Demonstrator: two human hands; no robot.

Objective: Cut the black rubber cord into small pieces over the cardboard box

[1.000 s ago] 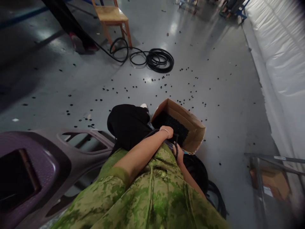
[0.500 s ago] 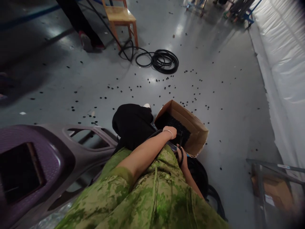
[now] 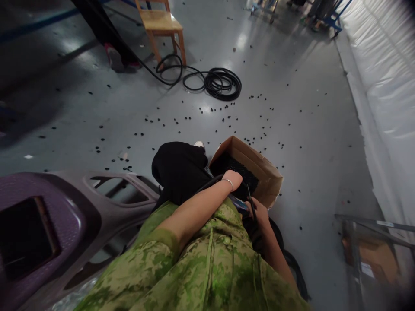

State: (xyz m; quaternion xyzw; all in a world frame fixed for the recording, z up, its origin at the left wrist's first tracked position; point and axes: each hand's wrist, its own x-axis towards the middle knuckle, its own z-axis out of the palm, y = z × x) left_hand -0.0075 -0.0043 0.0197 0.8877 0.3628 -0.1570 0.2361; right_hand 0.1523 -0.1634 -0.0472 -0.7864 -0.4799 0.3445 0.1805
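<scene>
Left hand (image 3: 233, 178): clenched in a fist at the box's near side; cannot tell on what.
Right hand (image 3: 258, 211): grip closed around a black cord (image 3: 252, 208), just beside the box.
Cord: slanting between fingers, upper end towards the left hand.
Box (image 3: 267, 175): open, holding black bits (image 3: 241, 168).
Floor (image 3: 317, 151): strewn with bits, bearing a hose coil (image 3: 223, 85).
</scene>
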